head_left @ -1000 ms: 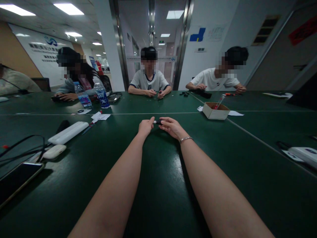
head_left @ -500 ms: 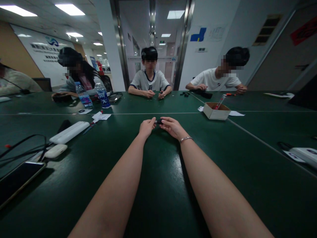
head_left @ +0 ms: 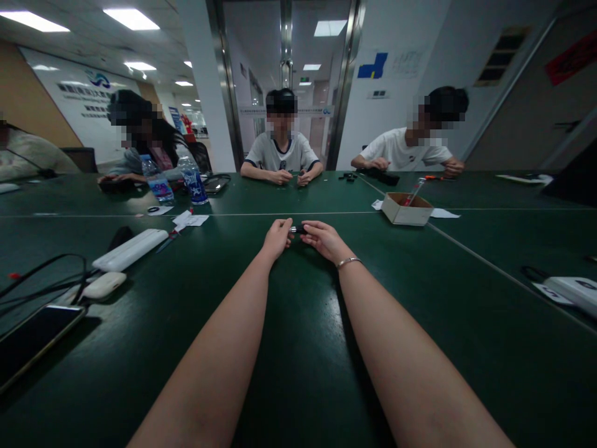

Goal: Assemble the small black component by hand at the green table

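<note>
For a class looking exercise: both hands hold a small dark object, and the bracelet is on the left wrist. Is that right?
Not quite: in the head view, the bracelet is on the right wrist. The left hand and right hand do hold the small dark object.

Bench (head_left: 298,348): dark green, faint sheen. Left near: phone (head_left: 40,342), screen dark; white rounded case (head_left: 105,285) beside it; long white device (head_left: 130,250) beyond. Left far: blue-labelled bottle (head_left: 194,185) and second bottle (head_left: 161,188), both upright; paper scraps (head_left: 198,220) nearer. Right far: open box (head_left: 405,214), paper sheet (head_left: 446,213) just beside.
</note>
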`<control>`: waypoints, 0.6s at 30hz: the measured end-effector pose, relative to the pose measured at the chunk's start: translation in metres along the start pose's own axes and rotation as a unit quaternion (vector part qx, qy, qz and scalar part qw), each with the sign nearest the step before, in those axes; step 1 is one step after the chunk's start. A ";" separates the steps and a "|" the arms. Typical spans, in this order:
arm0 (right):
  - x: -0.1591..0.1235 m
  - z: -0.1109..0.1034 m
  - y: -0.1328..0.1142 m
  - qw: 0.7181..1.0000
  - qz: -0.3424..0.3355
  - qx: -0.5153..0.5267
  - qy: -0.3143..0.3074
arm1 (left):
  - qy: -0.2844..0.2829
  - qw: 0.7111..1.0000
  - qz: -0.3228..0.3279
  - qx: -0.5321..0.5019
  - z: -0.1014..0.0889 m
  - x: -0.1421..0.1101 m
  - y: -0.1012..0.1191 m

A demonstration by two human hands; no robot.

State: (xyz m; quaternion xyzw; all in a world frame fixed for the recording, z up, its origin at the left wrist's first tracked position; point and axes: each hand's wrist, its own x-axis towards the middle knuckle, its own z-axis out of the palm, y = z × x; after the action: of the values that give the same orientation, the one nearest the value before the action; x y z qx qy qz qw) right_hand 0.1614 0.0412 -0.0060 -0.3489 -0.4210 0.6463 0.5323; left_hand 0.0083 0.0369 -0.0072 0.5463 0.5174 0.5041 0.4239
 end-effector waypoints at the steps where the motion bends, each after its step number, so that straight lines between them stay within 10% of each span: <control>1: 0.000 0.000 0.000 1.000 -0.002 -0.002 -0.005 | -0.002 1.000 0.007 0.013 0.000 0.000 0.000; 18: 0.000 -0.001 0.001 1.000 -0.005 0.004 -0.013 | 0.015 0.999 0.014 0.035 0.001 0.004 -0.004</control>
State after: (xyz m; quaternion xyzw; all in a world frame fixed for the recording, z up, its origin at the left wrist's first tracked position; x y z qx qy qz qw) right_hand 0.1617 0.0417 -0.0067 -0.3362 -0.4274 0.6498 0.5310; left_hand 0.0081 0.0414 -0.0112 0.5601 0.5339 0.4996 0.3894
